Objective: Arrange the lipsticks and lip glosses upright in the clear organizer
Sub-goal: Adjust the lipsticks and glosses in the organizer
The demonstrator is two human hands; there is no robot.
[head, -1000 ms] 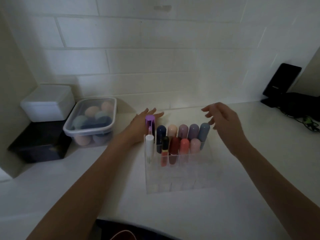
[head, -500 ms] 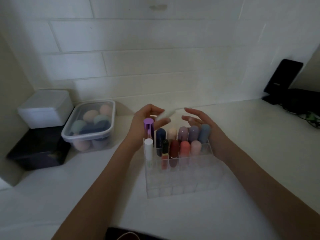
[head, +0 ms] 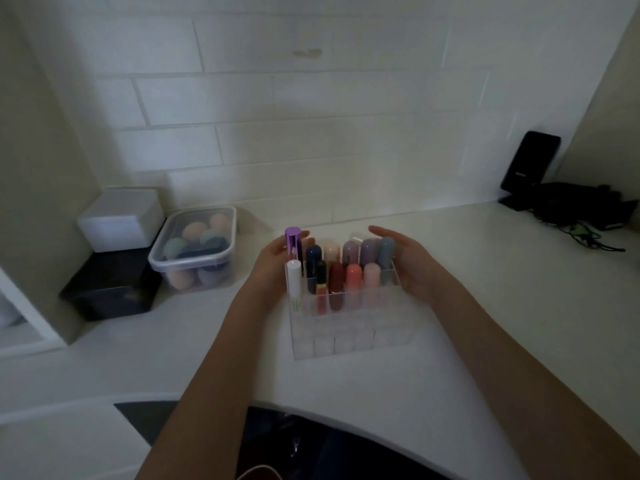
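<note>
The clear organizer point(head: 349, 337) stands on the white counter. Several lipsticks and lip glosses stand upright in its two back rows, among them a purple-capped tube point(head: 293, 241), a white-capped gloss point(head: 294, 278), a dark red lipstick point(head: 336, 277) and a blue one point(head: 386, 249). My left hand point(head: 272, 265) is against the organizer's left side, its fingertips hidden behind the purple tube. My right hand point(head: 412, 261) is at the right side with its fingers straight and the palm facing the tubes. A pale blurred shape point(head: 354, 236) shows behind the back row.
To the left stand a clear lidded tub of makeup sponges point(head: 197, 251), a white box point(head: 119, 218) and a black box point(head: 109, 289) under it. A black phone on a stand point(head: 530, 164) and dark cables point(head: 581, 216) lie at the back right. The tiled wall is close behind.
Both hands have come down from above the back row to the organizer's two sides. The white tube that my left hand pinched half a second ago is no longer plainly visible.
</note>
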